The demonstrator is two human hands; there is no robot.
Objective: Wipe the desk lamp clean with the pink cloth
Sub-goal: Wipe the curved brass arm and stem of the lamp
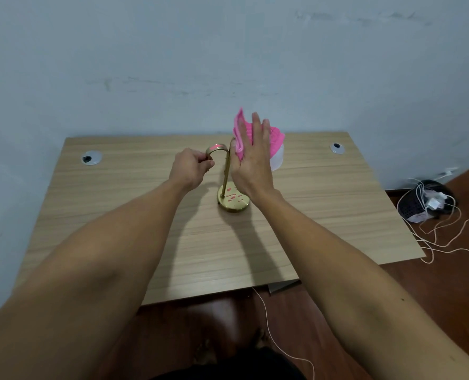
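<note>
A gold desk lamp (226, 171) stands mid-table on a round base (233, 202) with pink marks on it. Its curved arm arches to the left. My left hand (191, 168) is closed around the left end of that arch. My right hand (252, 160) presses the pink cloth (241, 130) flat against the lamp's white shade (277, 159), fingers extended upward. The cloth drapes over the top of the shade and hides most of it.
The lamp stands on a wooden table (145, 215) set against a pale blue wall. Cable grommets sit at the back left (91, 158) and back right (337, 148). On the floor to the right lie a dark basket (417, 208) and tangled cords (447, 237).
</note>
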